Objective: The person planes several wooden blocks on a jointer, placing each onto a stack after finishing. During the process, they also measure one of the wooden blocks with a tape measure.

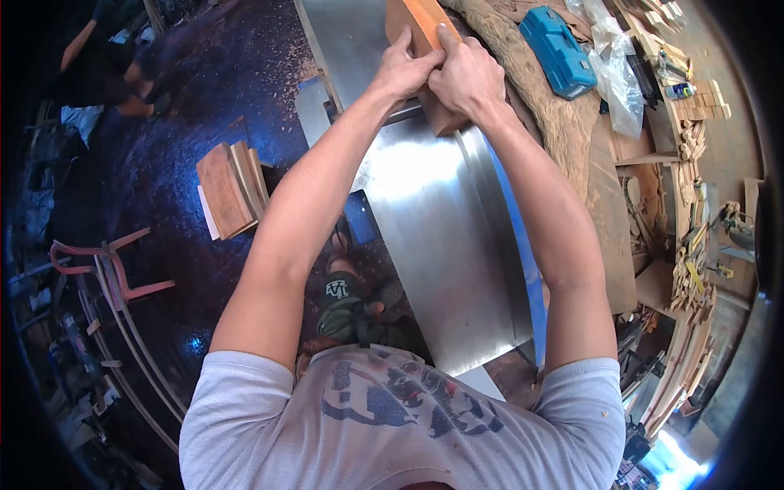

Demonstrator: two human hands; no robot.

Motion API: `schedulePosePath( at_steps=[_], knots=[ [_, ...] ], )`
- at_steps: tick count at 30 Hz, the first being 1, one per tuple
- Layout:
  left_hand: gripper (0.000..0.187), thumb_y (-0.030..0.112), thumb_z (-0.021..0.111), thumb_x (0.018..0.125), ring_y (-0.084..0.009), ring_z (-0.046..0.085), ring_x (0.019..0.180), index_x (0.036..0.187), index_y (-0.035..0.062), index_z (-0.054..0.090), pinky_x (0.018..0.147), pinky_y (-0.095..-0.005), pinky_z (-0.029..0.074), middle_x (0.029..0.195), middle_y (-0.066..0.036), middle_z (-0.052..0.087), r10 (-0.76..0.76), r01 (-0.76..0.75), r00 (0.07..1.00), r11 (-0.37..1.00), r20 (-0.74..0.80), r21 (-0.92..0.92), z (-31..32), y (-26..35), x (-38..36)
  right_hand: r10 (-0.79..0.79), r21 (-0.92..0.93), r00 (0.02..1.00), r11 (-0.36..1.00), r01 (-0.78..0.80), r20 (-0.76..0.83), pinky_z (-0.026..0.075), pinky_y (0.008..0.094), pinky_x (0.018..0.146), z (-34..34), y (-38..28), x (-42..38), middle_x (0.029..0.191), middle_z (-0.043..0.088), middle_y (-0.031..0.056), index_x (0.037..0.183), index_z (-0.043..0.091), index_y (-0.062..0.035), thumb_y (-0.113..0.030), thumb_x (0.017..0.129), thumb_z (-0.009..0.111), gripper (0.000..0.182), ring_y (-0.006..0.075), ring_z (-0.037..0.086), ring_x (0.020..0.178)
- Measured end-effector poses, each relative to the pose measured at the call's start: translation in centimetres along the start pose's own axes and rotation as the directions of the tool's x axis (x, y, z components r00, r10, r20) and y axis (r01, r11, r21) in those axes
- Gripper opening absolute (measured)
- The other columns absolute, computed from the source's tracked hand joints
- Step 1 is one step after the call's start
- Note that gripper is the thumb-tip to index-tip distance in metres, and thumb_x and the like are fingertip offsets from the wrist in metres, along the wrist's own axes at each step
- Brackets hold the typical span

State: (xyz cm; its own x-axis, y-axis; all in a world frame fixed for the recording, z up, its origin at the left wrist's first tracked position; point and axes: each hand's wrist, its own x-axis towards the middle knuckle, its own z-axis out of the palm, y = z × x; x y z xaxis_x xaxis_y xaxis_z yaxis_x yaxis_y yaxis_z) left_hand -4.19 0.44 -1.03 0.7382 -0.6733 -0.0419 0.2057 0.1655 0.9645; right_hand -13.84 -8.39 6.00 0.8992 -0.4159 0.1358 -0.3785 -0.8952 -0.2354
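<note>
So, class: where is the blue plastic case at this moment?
In the head view the blue plastic case lies at the upper right, on the rough wooden slab beside the metal machine table, right of both hands and next to clear plastic bags.

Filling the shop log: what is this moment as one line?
left hand: pressing reddish-brown wooden block | right hand: same block | block: on shiny steel machine table | nearby: blue plastic case

One head-worn camera looks steeply down, close over the person's own outstretched arms and shirt.
</note>
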Motion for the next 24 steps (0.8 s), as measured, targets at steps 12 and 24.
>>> schedulePosePath(
  at_steps=[12,24],
  knots=[
    [0.117,0.025,0.083,0.087,-0.0289,0.071,0.115,0.161,-0.0148,0.002,0.092,-0.0335,0.06,0.138,-0.031,0.061,0.004,-0.003,1.0,0.999,-0.023,0.045,-1.5,0.4,2.7,0.051,0.005,0.998,0.999,-0.051,0.029,0.055,0.0527,0.102,0.8,-0.5,3.1,0.132,0.065,0.0271,0.154,0.053,-0.0138,-0.022,0.084,0.064,0.071,0.0435,0.067,0.118],
    [0.087,0.033,0.078,0.095,-0.025,0.066,0.123,0.163,0.0053,0.032,0.099,-0.0356,0.055,0.142,-0.02,0.062,-0.053,0.054,0.998,0.992,-0.016,0.11,-3.1,1.3,5.3,0.012,-0.004,1.0,1.0,-0.012,-0.004,0.056,0.0526,0.097,1.6,-1.0,6.3,0.125,0.068,0.0274,0.148,0.056,-0.0113,-0.023,0.084,0.065,0.066,0.0435,0.069,0.113]
  ],
)
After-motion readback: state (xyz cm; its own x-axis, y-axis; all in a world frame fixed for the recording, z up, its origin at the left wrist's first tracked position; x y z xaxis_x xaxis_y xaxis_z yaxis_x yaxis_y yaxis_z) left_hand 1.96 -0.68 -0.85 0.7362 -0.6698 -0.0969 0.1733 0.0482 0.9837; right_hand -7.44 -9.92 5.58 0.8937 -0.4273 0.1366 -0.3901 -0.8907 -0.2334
